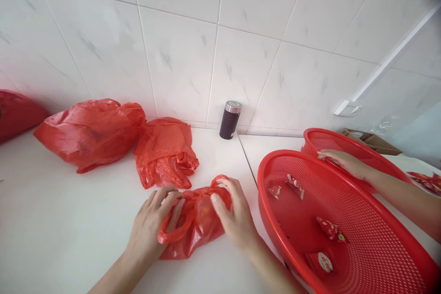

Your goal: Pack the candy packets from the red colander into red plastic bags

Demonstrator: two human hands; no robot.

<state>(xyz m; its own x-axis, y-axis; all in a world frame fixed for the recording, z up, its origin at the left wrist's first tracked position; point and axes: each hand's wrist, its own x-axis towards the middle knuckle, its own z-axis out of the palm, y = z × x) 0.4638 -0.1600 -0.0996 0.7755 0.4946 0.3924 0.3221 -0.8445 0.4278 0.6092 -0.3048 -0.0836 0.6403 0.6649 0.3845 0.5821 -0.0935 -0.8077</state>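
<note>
A red plastic bag (206, 218) with something inside lies on the white table in front of me, its two handle loops towards the top. My left hand (151, 220) has its curled fingers through the left loop. On the other side, my right hand (234, 209) grips the right loop between fingers and thumb. The contents press against the thin plastic, but I cannot make out what they are. Just behind lies a crumpled, flat-looking red plastic bag (165, 151), touched by neither hand.
A large red mesh basket (365, 220) with several small wrapped packets stands at right. Another person's hand (339, 161) rests on the rim of a second red basket (320, 135) behind it. A dark tumbler (230, 121) stands by the tiled wall; a full red bag (93, 133) sits left.
</note>
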